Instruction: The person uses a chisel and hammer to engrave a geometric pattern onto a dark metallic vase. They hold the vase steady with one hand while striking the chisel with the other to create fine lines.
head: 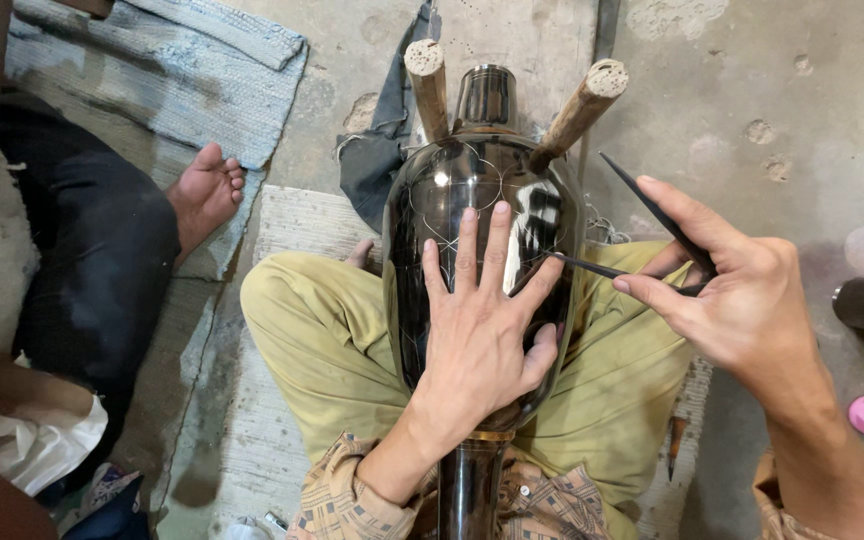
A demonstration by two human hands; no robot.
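Head view of a seated person engraving a dark, glossy metal vase [452,190] that lies across the lap, on olive trousers [322,330]. Its neck points away between two wooden pegs [430,85]; its foot points toward the body.

The left hand [477,330] lies flat on the belly of the vase, fingers spread, gripping nothing. The right hand [742,300] is closed in a pen-like pinch on a thin dark graver [602,268], whose tip meets the metal just beside the left fingertips [552,268]. A second slim dark tool [652,210] is held in the same hand, angled up and away.

Risks, as judged: the polished curve offers little bite, so a slip of the point could score a stray line or jab the nearby finger. The vase could also roll, since only the palm and the pegs appear to steady it.

Fine scribed arcs form a pale lattice on the shoulder; bright reflections streak the right side. Another person's bare foot [207,195] rests on a grey-blue mat [182,60] at left.
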